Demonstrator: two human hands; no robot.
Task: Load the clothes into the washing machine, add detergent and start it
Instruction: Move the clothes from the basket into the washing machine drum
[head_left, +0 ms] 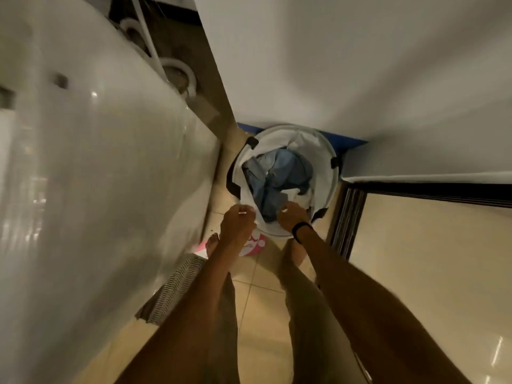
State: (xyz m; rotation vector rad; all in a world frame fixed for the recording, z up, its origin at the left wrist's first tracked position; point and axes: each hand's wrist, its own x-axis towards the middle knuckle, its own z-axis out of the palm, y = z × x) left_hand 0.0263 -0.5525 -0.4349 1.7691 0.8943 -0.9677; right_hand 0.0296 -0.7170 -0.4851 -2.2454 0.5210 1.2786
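A round white laundry basket with black handles stands on the floor against the wall. Blue and white clothes lie crumpled inside it. My left hand reaches down to the basket's near left rim, fingers curled at the white fabric edge. My right hand, a black band on its wrist, is over the near side of the basket, fingers curled down onto the clothes. The white washing machine fills the left side, its top blurred.
A white wall rises behind the basket. A dark sliding-door track runs on the right. A pink and white packet lies on the tiled floor by my feet. A striped mat lies beside the machine.
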